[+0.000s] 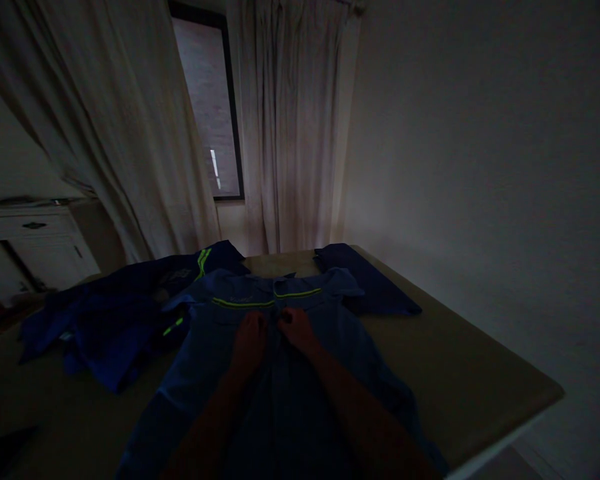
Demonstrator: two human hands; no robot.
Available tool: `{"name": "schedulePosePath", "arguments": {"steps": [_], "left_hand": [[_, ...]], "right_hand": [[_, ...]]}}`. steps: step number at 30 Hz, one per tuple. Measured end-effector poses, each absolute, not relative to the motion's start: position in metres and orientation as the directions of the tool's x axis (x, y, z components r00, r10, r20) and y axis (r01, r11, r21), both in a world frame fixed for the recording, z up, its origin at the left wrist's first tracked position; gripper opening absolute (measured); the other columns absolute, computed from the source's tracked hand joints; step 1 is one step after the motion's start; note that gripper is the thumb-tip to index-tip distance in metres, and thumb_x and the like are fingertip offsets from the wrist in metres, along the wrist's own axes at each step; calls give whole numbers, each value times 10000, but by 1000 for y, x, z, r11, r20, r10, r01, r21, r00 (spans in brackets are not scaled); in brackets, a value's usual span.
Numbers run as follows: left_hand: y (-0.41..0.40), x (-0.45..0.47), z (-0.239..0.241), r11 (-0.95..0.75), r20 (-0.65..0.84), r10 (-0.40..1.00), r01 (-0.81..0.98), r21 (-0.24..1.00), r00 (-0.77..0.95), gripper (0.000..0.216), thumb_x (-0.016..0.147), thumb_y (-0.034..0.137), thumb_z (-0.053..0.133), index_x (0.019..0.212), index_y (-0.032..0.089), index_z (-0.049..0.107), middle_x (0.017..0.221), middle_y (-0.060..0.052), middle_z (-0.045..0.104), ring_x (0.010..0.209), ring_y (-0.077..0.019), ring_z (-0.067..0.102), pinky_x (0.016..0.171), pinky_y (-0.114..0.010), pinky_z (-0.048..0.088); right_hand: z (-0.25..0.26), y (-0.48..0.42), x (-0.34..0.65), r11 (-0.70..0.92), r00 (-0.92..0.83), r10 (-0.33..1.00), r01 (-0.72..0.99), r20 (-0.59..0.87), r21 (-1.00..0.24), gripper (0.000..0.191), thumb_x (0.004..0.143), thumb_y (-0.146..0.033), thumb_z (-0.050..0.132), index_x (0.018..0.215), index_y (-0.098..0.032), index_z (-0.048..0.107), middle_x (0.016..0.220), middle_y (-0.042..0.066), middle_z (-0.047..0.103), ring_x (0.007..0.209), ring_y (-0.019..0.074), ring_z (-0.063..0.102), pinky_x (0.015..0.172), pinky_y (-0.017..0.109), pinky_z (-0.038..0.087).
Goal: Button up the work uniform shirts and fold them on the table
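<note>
A blue work shirt [215, 373] with bright yellow-green stripes across the chest lies flat, front up, on a table [480, 373]. My left hand [249, 341] and my right hand [297, 329] rest close together on the shirt's centre front, just below the stripes. Both have fingers curled and pinched at the front opening of the shirt. The room is dim and the fingertips are hard to make out.
A heap of more blue garments [110, 320] lies to the left, and a folded dark blue piece [365, 280] at the back right. Curtains [290, 127] and a window [210, 107] stand behind the table. A white cabinet [30, 247] is at far left; the table's right edge nears a wall.
</note>
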State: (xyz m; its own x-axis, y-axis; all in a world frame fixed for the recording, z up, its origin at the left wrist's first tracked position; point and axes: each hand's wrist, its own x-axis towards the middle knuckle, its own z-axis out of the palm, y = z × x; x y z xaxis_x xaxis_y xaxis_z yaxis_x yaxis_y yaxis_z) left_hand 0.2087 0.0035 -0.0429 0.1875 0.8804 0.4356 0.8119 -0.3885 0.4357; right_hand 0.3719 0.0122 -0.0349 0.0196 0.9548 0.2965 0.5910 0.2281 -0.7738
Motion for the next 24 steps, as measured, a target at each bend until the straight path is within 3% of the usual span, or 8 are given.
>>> {"name": "schedulePosePath", "arguments": {"steps": [5,10,19,24], "left_hand": [[-1,210,-38,-486,466,831,804,344,303,141,970,184,451,976,202,590,1045,-79,649,1019,-243,595,913,-368,438],[-6,214,-34,-435,348,879,847,306,326,143,968,160,450,968,181,592,969,-78,658,942,-234,608,845,-342,431],[-8,216,-33,-375,284,918,843,387,278,179,967,123,421,994,175,590,968,-85,679,924,-223,629,807,-320,433],[-4,213,-38,-381,301,915,822,423,270,192,958,140,437,1013,197,612,996,-69,681,964,-202,636,865,-319,451]], "right_hand": [[-32,8,370,279,-16,943,585,333,-762,117,779,-157,618,833,-170,721,744,12,700,700,153,618,633,231,405],[-28,3,367,317,-52,930,611,364,-725,56,797,-183,651,818,-176,702,723,-2,684,673,140,597,622,226,382],[-30,-1,363,315,-82,924,716,373,-623,69,824,-203,633,813,-189,700,760,16,691,703,152,581,648,249,334],[-30,-1,362,273,-90,940,776,329,-569,77,837,-212,637,809,-187,705,777,33,709,713,169,604,631,263,323]]}}
